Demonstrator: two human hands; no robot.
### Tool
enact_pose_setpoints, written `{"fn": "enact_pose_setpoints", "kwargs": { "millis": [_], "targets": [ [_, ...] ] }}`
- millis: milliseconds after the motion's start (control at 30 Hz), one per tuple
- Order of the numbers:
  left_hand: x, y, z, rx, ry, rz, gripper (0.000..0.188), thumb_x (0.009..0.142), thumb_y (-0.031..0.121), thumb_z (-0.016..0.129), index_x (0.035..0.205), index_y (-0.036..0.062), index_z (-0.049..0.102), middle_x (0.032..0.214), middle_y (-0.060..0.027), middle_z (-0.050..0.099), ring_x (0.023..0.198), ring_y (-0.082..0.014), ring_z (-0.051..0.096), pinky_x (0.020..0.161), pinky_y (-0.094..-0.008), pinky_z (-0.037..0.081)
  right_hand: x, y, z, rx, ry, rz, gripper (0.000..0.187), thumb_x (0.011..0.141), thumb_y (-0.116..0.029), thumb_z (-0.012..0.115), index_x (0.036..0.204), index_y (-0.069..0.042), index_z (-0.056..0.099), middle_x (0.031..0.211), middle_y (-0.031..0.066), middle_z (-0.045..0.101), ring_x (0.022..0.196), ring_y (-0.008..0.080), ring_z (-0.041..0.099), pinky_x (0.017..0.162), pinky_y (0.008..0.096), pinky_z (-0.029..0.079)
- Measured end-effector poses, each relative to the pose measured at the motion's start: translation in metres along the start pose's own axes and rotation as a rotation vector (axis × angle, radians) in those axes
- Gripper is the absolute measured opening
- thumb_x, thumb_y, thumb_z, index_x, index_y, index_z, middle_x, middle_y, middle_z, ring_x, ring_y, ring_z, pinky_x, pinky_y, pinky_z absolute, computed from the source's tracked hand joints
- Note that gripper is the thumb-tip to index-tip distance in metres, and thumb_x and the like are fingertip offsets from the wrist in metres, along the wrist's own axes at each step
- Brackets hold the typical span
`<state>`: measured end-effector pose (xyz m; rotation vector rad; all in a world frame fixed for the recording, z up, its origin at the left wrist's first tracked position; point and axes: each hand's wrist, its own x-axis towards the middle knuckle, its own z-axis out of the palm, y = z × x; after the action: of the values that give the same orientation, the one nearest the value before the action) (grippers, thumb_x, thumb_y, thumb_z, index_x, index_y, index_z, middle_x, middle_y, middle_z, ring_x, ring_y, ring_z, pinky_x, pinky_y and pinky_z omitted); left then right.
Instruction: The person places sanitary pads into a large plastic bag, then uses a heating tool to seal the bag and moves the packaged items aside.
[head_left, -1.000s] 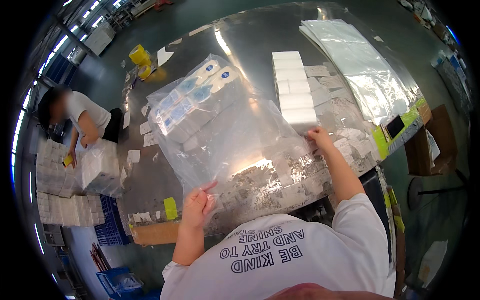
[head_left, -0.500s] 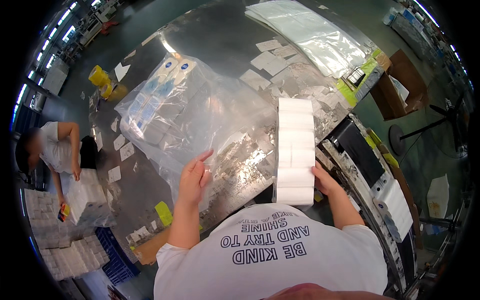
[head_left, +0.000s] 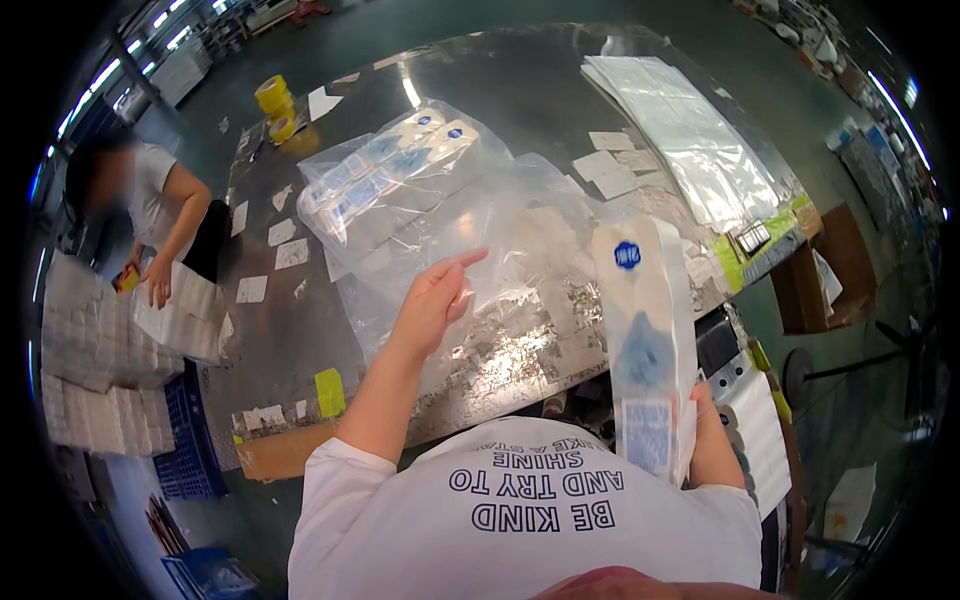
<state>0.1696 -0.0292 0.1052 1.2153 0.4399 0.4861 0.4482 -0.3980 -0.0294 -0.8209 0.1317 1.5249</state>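
My right hand (head_left: pixel 701 402) grips the lower right side of a long, plastic-wrapped pack of paper rolls (head_left: pixel 650 310), most of its fingers hidden behind it. The pack stands tilted at the table's near edge, its printed face with a blue badge toward me. My left hand (head_left: pixel 436 300) is at the near part of a large clear plastic bag (head_left: pixel 520 215), index finger stretched out and the other fingers partly bent. No firm grip on the film shows. Inside the bag's far left part lie similar packs (head_left: pixel 385 165) side by side.
The metal table (head_left: pixel 500 75) bears a stack of flat clear bags (head_left: pixel 690 140), paper scraps (head_left: pixel 605 172) and yellow tape rolls (head_left: pixel 273 96). Right are a cardboard box (head_left: pixel 850 285) and a fan. At left, a co-worker (head_left: pixel 165 190) handles white packs (head_left: pixel 180 310) beside a blue crate (head_left: pixel 190 440).
The pack in my right hand has turned from its plain roll side to its printed face and moved right. My left hand has moved farther over the bag. The view has shifted.
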Motion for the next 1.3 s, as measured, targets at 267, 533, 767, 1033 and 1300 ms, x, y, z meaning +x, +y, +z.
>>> {"fn": "enact_pose_setpoints", "kwargs": {
  "millis": [267, 533, 767, 1033, 1300],
  "targets": [
    [-0.019, 0.023, 0.035, 0.263, 0.013, -0.088, 0.033, 0.1, 0.019, 0.046, 0.126, 0.0028, 0.06, 0.066, 0.01, 0.042, 0.059, -0.0012, 0.033, 0.054, -0.0179, 0.03, 0.114, 0.035, 0.025, -0.006, -0.028, 0.215, 0.058, 0.087, -0.027, 0.056, 0.137, -0.002, 0.041, 0.119, 0.0158, 0.06, 0.093, 0.0271, 0.058, 0.086, 0.0411, 0.05],
    [-0.042, 0.009, 0.063, 0.59, -0.063, 0.051, 0.033, 0.099, 0.019, 0.048, 0.127, 0.0033, 0.058, 0.108, -0.0068, 0.067, 0.094, -0.0113, 0.058, 0.086, -0.0267, 0.045, 0.256, 0.051, 0.12, 0.084, -0.108, 0.1, 0.058, 0.091, -0.027, 0.055, 0.141, -0.005, 0.037, 0.118, 0.0136, 0.06, 0.086, 0.0219, 0.057, 0.082, 0.0366, 0.05],
    [-0.035, -0.007, 0.07, 0.672, -0.097, -0.039, 0.033, 0.098, 0.018, 0.049, 0.126, 0.0028, 0.058, 0.111, -0.0092, 0.068, 0.098, -0.0159, 0.061, 0.088, -0.0285, 0.046, 0.283, 0.071, 0.232, -0.916, -0.458, -0.222, 0.052, 0.093, -0.017, 0.053, 0.142, -0.008, 0.039, 0.116, 0.0129, 0.062, 0.102, 0.0208, 0.059, 0.087, 0.0346, 0.049],
    [-0.037, -0.035, 0.047, 0.301, 0.076, -0.181, 0.031, 0.099, 0.019, 0.047, 0.122, 0.0054, 0.063, 0.066, 0.0056, 0.049, 0.058, -0.004, 0.039, 0.054, -0.0207, 0.033, 0.155, -0.096, 0.092, -1.352, -0.142, -0.162, 0.043, 0.088, -0.021, 0.062, 0.126, -0.002, 0.057, 0.104, 0.0107, 0.068, 0.095, 0.0169, 0.063, 0.088, 0.0312, 0.048],
    [-0.021, -0.054, 0.043, 0.235, 0.035, -0.101, 0.032, 0.1, 0.02, 0.047, 0.124, 0.0039, 0.06, 0.061, 0.0091, 0.035, 0.053, -0.0025, 0.03, 0.049, -0.0202, 0.025, 0.062, -0.201, -0.054, -1.657, 1.082, -0.331, 0.073, 0.076, -0.048, 0.067, 0.128, 0.001, 0.053, 0.122, 0.0227, 0.06, 0.113, 0.0344, 0.058, 0.096, 0.0392, 0.044]
  ]
}}
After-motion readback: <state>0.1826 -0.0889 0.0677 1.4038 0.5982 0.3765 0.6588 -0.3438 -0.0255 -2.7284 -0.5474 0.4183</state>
